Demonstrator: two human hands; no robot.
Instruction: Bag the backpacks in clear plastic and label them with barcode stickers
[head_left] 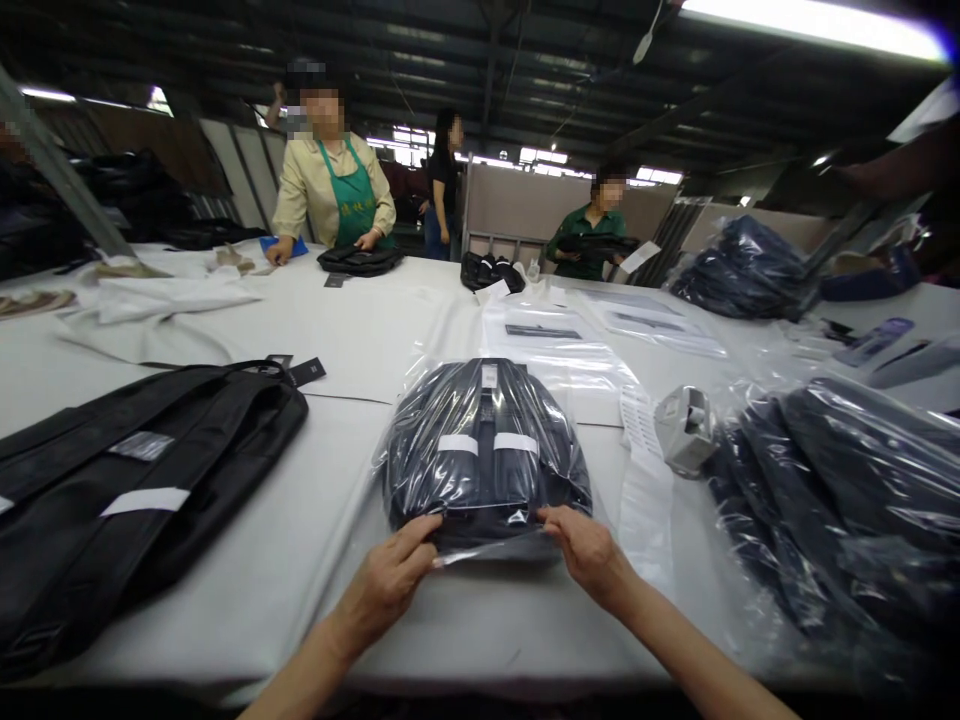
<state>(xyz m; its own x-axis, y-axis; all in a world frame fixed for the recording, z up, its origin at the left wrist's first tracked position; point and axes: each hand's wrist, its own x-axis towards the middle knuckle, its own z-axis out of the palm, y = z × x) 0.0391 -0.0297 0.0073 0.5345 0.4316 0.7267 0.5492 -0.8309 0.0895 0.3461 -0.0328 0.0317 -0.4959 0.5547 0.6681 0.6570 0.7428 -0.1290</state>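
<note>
Here, left hand (391, 575) and right hand (589, 548) both pinch the plastic bag's (487, 470) near edge.

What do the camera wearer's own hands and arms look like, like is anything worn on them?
The left hand and right hand are bare: no gloves, and no rings that I can make out. The left forearm and right forearm show no sleeve, watch or bracelet as far as the picture's edge.
</note>
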